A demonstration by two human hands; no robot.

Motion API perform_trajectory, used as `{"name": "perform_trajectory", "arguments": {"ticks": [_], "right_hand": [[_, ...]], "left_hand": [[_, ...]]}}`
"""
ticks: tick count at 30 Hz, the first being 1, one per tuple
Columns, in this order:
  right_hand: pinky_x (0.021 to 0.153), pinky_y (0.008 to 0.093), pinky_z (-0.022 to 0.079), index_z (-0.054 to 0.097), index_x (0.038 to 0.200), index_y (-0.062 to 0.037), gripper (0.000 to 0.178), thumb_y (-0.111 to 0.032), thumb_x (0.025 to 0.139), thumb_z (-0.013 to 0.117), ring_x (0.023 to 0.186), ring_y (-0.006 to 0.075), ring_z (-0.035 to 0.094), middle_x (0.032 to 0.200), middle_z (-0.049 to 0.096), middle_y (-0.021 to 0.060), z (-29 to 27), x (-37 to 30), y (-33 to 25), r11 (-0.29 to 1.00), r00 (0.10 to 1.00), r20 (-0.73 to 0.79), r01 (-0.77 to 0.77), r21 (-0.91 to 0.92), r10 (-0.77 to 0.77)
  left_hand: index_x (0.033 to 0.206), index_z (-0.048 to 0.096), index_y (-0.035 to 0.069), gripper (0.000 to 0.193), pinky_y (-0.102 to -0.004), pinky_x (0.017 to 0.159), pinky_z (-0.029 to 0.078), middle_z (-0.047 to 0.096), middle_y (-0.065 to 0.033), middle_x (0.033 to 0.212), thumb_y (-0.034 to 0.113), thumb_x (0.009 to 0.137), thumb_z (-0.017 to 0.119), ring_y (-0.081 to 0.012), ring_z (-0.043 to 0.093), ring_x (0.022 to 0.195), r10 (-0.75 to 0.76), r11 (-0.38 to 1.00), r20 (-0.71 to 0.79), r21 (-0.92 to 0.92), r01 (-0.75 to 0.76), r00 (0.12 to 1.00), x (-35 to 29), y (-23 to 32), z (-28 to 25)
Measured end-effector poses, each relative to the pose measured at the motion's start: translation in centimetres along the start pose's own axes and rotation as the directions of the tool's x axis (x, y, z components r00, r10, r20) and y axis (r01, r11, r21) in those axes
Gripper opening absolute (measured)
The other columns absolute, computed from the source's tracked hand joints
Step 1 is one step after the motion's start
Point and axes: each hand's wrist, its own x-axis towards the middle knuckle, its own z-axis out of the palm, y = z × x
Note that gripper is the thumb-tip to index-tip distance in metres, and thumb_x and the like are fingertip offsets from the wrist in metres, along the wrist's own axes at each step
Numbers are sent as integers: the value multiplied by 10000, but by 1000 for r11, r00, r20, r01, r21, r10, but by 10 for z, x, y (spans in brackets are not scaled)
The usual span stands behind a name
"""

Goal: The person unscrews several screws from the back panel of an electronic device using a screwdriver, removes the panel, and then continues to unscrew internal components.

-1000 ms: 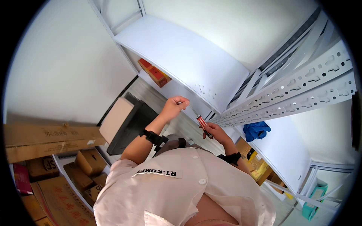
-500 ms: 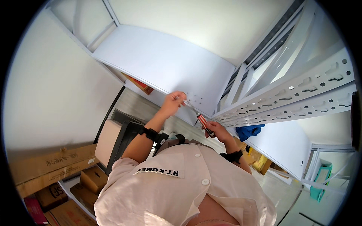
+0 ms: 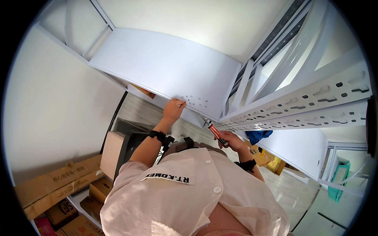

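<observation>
Drawn away from the screwdriver's tip since the earlier frame, the person's bare left hand [image 3: 173, 110] now sits at the front edge of a smooth white shelf board [image 3: 157, 59]. Its fingertips seem bunched beside a scatter of tiny grey metallic pieces [image 3: 193, 100]; whether they are fully closed or pinch one of these cannot be told. The right hand [image 3: 233, 141] is wrapped around the butt of a screwdriver with a red-and-white striped handle [image 3: 214, 131], its shaft angled toward the shelf's front edge, well apart from the left fingers.

Since the pieces lie close to the edge, lifting them singly, with the wrist kept off the board, would avoid sweeping any over. The shaft is best held clear of the scatter.

A white perforated steel upright [image 3: 309, 100] crowds the board's right end and limits the right hand's room. Beyond that hand lies a crumpled blue cloth [image 3: 258, 136]. Leftward stand a beige-faced, black-sided object [image 3: 111, 157] and a long brown cardboard carton [image 3: 65, 181].
</observation>
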Motion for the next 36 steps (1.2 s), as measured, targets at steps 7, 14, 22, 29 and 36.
{"name": "perform_trajectory", "arguments": {"ticks": [7, 14, 22, 29, 36], "right_hand": [[448, 220, 313, 642, 970, -57, 410, -444, 961, 505, 520, 84, 516, 637, 606, 33, -8, -4, 9, 998, 998, 4, -56, 13, 56], [450, 214, 314, 640, 974, -61, 401, -443, 960, 516, 545, 83, 547, 645, 601, 30, -5, -5, 14, 1000, 1000, -5, -10, 25, 10], [457, 217, 309, 638, 975, -70, 379, -425, 966, 507, 550, 84, 524, 636, 579, 21, -2, -11, 16, 999, 999, -24, -25, 45, 26], [457, 219, 297, 640, 972, -82, 388, -442, 968, 492, 519, 76, 474, 626, 575, 20, 0, -18, 17, 998, 999, -31, -33, 61, 35], [461, 218, 299, 637, 974, -82, 400, -448, 976, 476, 516, 76, 470, 633, 587, 26, 1, -23, 25, 997, 999, -23, -35, 62, 36]], "left_hand": [[865, 727, 56, 141, -416, 681, 498, 662, -140, 844, 179, 819, 677, -335, 625, 778, 7, 1000, -86, 14, -5, 996, 4, 1, 10], [876, 728, 53, 146, -390, 666, 498, 644, -113, 838, 175, 803, 694, -297, 627, 745, -78, 995, -72, -70, 73, 994, 5, 0, 15], [958, 741, 66, 197, -342, 671, 500, 649, -80, 866, 201, 819, 704, -232, 629, 736, -202, 966, -100, -186, 181, 974, 3, -4, 25], [1018, 737, 78, 238, -314, 664, 498, 657, -56, 896, 188, 807, 726, -185, 622, 754, -218, 960, -105, -203, 194, 970, -1, -5, 28], [990, 727, 63, 227, -286, 637, 488, 659, -47, 890, 152, 782, 743, -158, 606, 717, -139, 958, -187, -273, 85, 973, -13, -6, 25]]}}
